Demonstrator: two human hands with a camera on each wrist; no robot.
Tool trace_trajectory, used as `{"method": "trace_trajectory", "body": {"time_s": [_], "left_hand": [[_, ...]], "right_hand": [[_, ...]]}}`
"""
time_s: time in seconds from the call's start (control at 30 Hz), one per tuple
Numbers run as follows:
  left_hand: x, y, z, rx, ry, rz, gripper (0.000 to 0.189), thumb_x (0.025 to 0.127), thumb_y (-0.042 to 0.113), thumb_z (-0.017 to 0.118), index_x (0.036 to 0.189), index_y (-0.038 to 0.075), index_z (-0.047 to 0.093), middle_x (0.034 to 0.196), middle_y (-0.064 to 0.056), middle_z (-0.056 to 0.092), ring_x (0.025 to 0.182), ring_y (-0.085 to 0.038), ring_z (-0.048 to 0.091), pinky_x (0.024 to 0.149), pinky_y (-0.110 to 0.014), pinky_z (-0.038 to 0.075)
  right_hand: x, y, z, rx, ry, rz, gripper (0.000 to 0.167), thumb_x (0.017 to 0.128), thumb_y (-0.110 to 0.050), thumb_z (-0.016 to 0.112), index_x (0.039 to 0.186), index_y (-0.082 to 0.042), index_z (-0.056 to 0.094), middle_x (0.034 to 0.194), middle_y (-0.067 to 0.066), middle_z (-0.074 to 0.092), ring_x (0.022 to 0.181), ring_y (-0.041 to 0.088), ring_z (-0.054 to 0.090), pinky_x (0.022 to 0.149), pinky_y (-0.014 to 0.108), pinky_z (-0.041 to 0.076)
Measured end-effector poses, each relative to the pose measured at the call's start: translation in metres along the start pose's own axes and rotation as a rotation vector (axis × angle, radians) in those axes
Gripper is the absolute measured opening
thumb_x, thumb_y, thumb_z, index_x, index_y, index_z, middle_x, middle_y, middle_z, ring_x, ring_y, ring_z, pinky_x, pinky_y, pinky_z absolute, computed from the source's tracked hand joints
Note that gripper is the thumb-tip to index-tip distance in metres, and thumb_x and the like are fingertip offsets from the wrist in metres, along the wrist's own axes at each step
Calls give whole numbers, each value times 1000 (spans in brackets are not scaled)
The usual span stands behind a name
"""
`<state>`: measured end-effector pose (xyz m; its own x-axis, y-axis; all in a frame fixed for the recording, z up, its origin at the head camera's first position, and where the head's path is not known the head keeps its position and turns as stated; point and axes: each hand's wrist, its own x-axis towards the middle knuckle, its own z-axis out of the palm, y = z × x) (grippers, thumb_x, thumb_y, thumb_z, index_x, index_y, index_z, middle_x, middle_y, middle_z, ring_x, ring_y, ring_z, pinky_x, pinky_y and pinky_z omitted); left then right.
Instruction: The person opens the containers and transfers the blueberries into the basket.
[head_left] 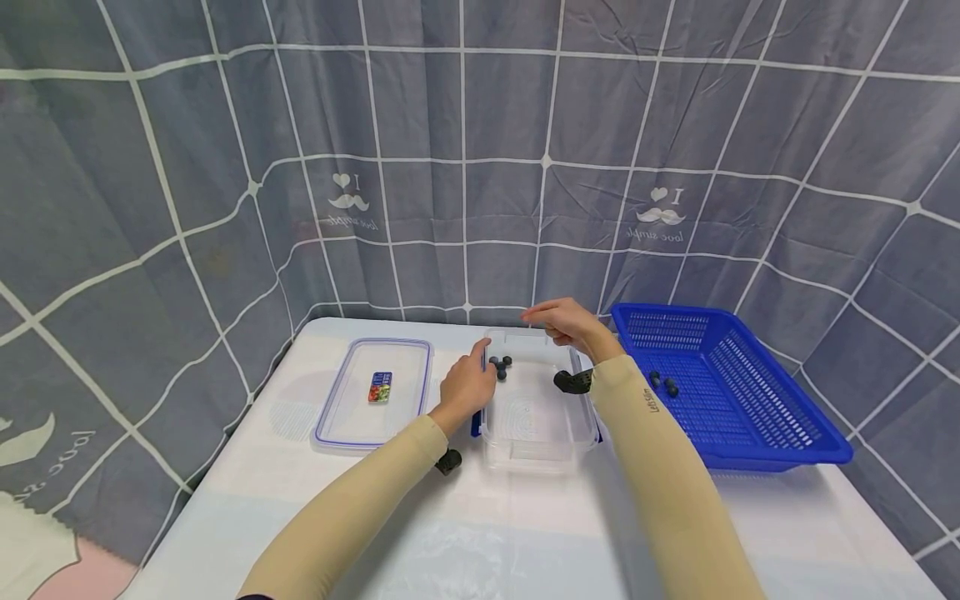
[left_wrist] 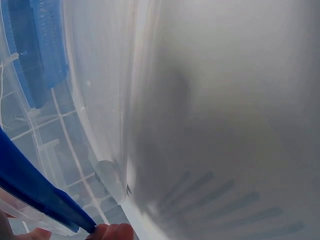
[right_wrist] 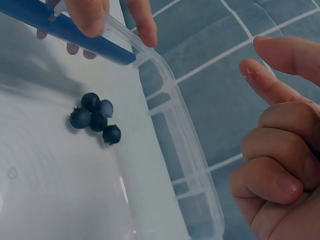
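Note:
A clear plastic container (head_left: 528, 421) with blue side clips stands in the middle of the table. Several blueberries (right_wrist: 95, 117) lie clustered on its floor, toward the far left corner in the head view. My left hand (head_left: 468, 385) grips the container's left wall at the blue clip (right_wrist: 70, 35), fingers outside and thumb over the rim. Over the container's far right part hovers my right hand (head_left: 566, 321), holding nothing. Its thumb and index finger are extended and apart, the other fingers curled, as the right wrist view (right_wrist: 280, 145) shows.
A blue perforated basket (head_left: 757, 400) stands to the right, with a few blueberries (head_left: 670, 387) at its left side. On the left lies a clear lid (head_left: 348, 408) with a blue seal and a printed label (head_left: 380, 387). A grey checked curtain (head_left: 502, 200) hangs behind the table.

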<state>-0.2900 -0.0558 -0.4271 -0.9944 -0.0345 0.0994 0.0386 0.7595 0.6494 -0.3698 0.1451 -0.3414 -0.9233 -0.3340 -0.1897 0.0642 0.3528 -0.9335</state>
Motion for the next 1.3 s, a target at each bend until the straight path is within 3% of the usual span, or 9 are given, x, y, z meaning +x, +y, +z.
{"method": "trace_trajectory", "body": {"time_s": [0.2, 0.47, 0.7, 0.9, 1.3], "left_hand": [[0, 1, 0, -5, 5, -7, 51, 105, 34, 41, 156, 32, 36, 124, -15, 64, 102, -33, 65, 79, -52, 52], [0, 1, 1, 6, 3, -16, 51, 105, 34, 41, 156, 31, 36, 125, -15, 64, 102, -33, 65, 80, -53, 52], [0, 1, 0, 4, -3, -15, 52, 105, 35, 42, 156, 32, 36, 127, -15, 64, 100, -32, 65, 78, -51, 52], [0, 1, 1, 9, 0, -10, 52, 105, 35, 42, 156, 32, 36, 127, -15, 63, 102, -33, 65, 79, -51, 52], [0, 2, 1, 14, 10, -7, 51, 105, 34, 43, 156, 31, 37, 125, -15, 65, 103, -34, 65, 80, -52, 52]], "right_hand": [[8, 4, 13, 22, -13, 5, 34, 95, -23, 70, 125, -7, 70, 51, -6, 31, 45, 9, 21, 47, 26, 24], [20, 21, 27, 73, -4, 35, 37, 95, -20, 70, 128, -3, 68, 52, -7, 33, 44, 9, 19, 45, 25, 22], [27, 34, 36, 120, 48, 93, 45, 93, -18, 71, 133, 0, 64, 49, -8, 32, 44, 8, 20, 45, 24, 21], [31, 47, 41, 97, 124, 142, 43, 90, -21, 74, 131, -6, 68, 49, -6, 30, 44, 10, 21, 46, 26, 23], [41, 68, 50, 69, 193, 202, 38, 90, -20, 74, 126, -11, 71, 50, -5, 30, 45, 10, 21, 44, 26, 22]]}}
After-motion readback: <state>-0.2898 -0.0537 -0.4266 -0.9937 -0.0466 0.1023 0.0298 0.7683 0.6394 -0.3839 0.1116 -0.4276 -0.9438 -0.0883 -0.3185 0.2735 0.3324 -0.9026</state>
